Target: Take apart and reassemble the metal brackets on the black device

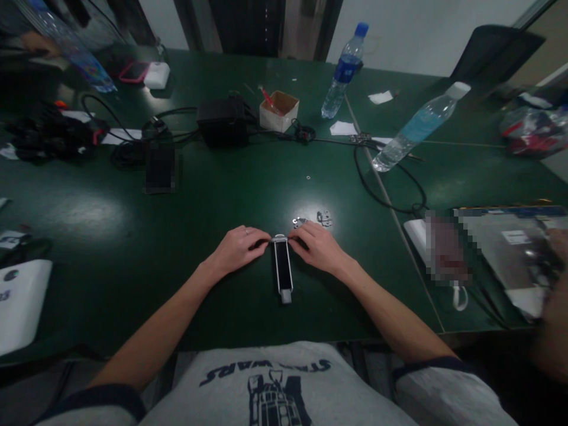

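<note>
A narrow device with a black face and silver-white frame lies on the table in front of me, a short pale grey tab at its near end. Across its far end sits a thin silver piece. My left hand pinches the left end of this piece between thumb and fingers. At the right end, my right hand is closed in a similar pinch; its fingertips partly hide what they grip. Small metal brackets and other little metal parts lie just beyond my right hand.
Bottles, a small box and a black block with cables stand farther back on the green table. A white case is at left. At right are a flat panel and another person's arm.
</note>
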Demonstrator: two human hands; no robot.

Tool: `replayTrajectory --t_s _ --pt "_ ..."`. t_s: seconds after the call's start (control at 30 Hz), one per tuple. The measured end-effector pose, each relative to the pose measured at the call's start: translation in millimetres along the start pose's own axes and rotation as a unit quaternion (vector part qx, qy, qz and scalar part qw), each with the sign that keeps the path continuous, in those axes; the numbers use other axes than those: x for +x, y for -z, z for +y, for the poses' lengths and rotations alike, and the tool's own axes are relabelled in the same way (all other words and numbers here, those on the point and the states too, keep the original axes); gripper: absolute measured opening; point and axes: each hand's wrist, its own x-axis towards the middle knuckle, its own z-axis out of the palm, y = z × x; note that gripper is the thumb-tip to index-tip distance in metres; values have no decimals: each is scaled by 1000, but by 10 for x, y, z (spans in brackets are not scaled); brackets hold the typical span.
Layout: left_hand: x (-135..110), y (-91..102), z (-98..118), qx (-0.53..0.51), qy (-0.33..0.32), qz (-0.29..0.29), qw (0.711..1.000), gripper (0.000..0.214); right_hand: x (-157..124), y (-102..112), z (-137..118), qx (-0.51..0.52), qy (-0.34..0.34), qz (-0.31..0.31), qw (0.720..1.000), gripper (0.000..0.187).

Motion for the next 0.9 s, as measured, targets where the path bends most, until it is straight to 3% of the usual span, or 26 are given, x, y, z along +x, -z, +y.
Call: replayTrajectory --t_s 0.57,0.9 --pt "19 -10 4 13 -32 6 999 22 3 -11 10 6 12 13 1000 19" --pt "12 -8 -2 25 -38 -3 999 19 22 87 255 -77 -68 123 987 24"
